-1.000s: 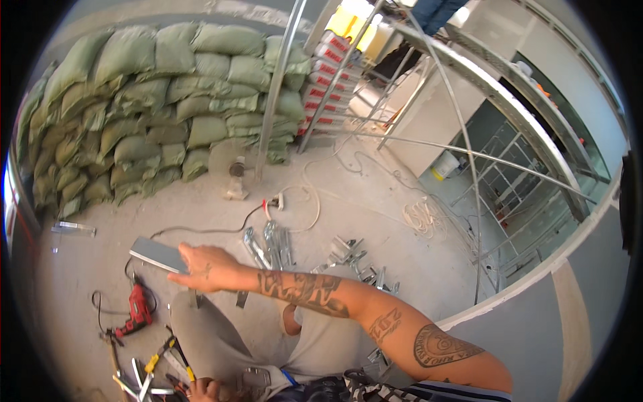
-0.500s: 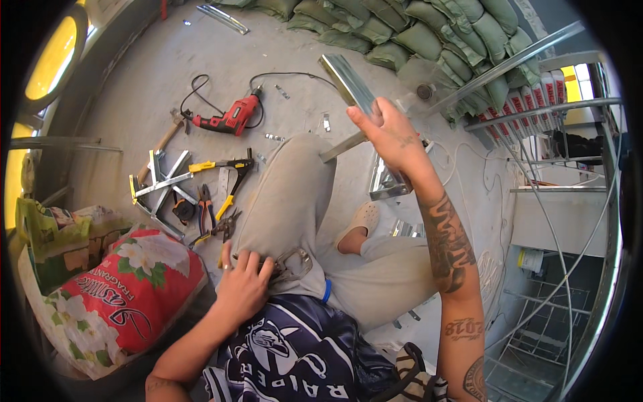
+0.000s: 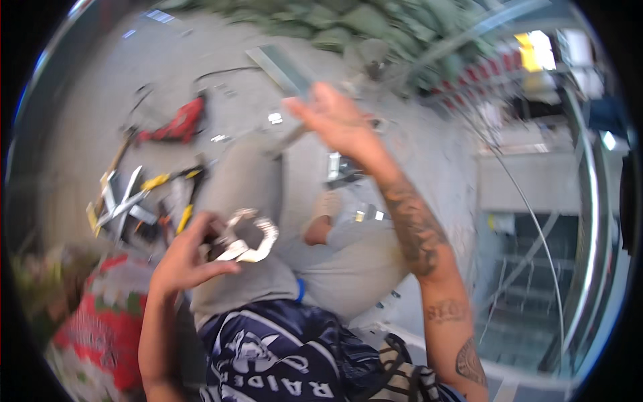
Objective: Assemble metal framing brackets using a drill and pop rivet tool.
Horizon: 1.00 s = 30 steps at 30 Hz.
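My right hand (image 3: 338,120) is stretched out ahead and grips a long grey metal channel (image 3: 281,67) that angles up to the left. My left hand (image 3: 184,258) is raised over my left knee and holds a silvery metal tool with curved jaws (image 3: 244,238). I sit on the concrete floor in grey trousers, one leg bent up. The picture is blurred by motion.
A red power drill (image 3: 177,124) with a black cord lies on the floor at the upper left. Several hand tools with yellow grips (image 3: 144,201) lie left of my knee. A red printed sack (image 3: 107,315) is at the lower left. Green sandbags (image 3: 375,20) and metal framing (image 3: 576,201) stand beyond.
My left hand came up off my lap with the silvery tool in it. My right hand and the channel shifted toward the upper middle as my head turned.
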Available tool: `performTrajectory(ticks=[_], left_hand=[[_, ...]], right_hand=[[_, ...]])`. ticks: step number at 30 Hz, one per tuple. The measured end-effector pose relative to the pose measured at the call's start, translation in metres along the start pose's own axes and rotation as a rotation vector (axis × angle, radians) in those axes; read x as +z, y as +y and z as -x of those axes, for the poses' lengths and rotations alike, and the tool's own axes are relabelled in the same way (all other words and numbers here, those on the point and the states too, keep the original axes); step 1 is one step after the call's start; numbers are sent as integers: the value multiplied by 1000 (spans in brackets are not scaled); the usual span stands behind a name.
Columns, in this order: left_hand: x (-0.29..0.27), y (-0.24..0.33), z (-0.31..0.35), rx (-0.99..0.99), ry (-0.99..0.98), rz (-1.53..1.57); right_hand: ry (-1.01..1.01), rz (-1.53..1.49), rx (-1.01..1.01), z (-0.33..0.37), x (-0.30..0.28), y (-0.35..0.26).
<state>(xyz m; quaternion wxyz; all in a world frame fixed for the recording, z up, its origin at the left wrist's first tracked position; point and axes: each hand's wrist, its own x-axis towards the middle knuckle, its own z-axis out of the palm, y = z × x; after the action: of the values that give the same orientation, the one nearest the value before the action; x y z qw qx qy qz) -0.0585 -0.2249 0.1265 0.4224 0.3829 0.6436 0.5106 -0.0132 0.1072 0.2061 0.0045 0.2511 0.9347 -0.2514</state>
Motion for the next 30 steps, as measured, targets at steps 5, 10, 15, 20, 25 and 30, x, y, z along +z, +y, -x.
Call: performTrajectory(ticks=[5, 10, 15, 20, 25, 30], left_hand=[[13, -12, 2, -58, 262, -118], [21, -7, -1, -40, 111, -392], [32, -52, 19, 34, 298, -496], [37, -69, 38, -113, 378, -414], [-7, -64, -20, 128, 300, -248], [-48, -33, -121, 532, 140, -207]], right_hand=[[23, 2, 54, -1, 8, -19], [-57, -77, 86, 9, -15, -19], [-67, -69, 85, 14, -15, -22], [-34, -135, 1, 3, 10, -10], [-74, -115, 72, 8, -4, -24], [-77, -30, -15, -4, -4, -11]])
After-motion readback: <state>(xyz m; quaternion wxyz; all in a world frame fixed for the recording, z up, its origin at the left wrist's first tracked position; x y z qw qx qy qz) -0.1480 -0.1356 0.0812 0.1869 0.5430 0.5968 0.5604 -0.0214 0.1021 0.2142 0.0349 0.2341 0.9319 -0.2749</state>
